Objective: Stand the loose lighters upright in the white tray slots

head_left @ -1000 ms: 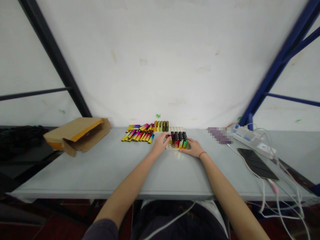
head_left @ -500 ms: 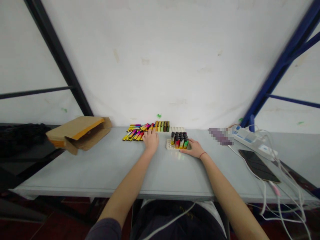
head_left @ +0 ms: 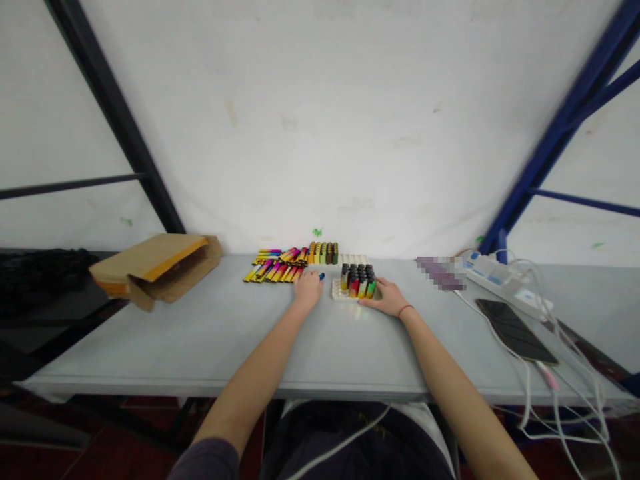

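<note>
My left hand (head_left: 308, 291) is closed on a small lighter (head_left: 321, 276), whose dark blue end pokes out past the fingers; the rest is hidden. Right of it is a white tray (head_left: 338, 293) with holes, with several black-topped lighters (head_left: 359, 280) standing upright in it and holes bare on its left side. My right hand (head_left: 388, 297) is curled round the tray's right end, thumb at the front. Beyond my left hand, more colourful lighters (head_left: 274, 272) lie flat in a loose pile.
Against the wall stands a block of upright yellow, green and brown lighters (head_left: 323, 253), beside a second white tray (head_left: 354, 259). An opened cardboard box (head_left: 160, 260) lies at left. On the right are a phone (head_left: 516, 331), a power strip (head_left: 505, 283), white cables and a blurred purple item (head_left: 441, 273).
My left hand has drawn back from the pile and moved right, toward the near tray, with a lighter now showing in its fingers. My right hand stays at the tray.
</note>
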`<state>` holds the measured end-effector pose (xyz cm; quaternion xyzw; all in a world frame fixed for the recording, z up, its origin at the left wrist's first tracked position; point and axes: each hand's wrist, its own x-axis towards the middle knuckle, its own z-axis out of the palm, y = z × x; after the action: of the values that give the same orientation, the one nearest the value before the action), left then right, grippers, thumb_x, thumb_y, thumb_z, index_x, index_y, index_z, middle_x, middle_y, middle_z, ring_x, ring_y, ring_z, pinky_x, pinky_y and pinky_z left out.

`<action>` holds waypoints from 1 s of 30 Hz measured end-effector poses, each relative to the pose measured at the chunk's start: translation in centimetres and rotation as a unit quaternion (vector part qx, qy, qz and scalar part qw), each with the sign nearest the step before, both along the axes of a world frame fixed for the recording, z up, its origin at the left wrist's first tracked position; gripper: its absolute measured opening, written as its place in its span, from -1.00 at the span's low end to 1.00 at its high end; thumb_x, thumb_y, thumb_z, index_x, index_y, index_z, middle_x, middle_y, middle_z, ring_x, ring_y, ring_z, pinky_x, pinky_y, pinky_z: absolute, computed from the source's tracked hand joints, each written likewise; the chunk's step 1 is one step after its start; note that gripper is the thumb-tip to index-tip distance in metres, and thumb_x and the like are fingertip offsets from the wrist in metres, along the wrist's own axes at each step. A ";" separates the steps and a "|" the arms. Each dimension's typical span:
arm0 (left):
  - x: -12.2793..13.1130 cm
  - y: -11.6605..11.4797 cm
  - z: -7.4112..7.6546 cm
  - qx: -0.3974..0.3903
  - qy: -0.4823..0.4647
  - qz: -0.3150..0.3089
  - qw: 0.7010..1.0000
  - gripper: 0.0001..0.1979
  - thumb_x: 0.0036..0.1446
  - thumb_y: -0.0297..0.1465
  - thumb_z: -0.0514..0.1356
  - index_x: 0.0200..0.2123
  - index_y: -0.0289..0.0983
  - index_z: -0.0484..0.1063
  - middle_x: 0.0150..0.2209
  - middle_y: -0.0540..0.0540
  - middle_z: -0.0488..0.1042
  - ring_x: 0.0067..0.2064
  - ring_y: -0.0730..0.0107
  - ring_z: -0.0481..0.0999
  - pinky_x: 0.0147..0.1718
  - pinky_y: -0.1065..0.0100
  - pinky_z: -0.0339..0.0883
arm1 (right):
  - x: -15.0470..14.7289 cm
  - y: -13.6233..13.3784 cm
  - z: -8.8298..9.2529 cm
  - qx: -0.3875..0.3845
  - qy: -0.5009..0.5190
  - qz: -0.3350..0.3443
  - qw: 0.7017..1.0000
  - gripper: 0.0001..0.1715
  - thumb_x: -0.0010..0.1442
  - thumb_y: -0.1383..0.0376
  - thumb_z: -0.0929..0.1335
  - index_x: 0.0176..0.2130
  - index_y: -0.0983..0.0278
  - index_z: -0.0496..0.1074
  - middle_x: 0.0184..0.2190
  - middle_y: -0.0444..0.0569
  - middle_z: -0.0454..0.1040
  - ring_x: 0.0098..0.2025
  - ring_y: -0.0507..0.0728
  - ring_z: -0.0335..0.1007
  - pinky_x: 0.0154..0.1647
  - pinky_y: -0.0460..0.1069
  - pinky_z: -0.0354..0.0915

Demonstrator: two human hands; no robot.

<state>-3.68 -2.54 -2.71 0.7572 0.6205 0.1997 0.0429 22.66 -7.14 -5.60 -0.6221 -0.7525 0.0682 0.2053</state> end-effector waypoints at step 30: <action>1.3 1.4 -0.8 -0.125 -0.682 0.019 0.720 -0.34 0.12 0.31 0.01 -0.57 -0.18 0.17 -0.73 0.14 0.00 -0.71 0.57 0.00 -0.72 0.41 -0.15 | -0.1 0.0 0.1 -0.001 -0.008 0.010 1.000 -0.09 0.09 -0.25 0.43 0.19 0.27 0.45 0.26 0.22 0.40 0.29 0.40 0.32 0.30 0.25 0.23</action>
<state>-2.34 -1.13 -3.49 0.3921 0.4572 0.5833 0.5449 22.58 -7.12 -5.54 -0.6157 -0.7599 0.0660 0.1978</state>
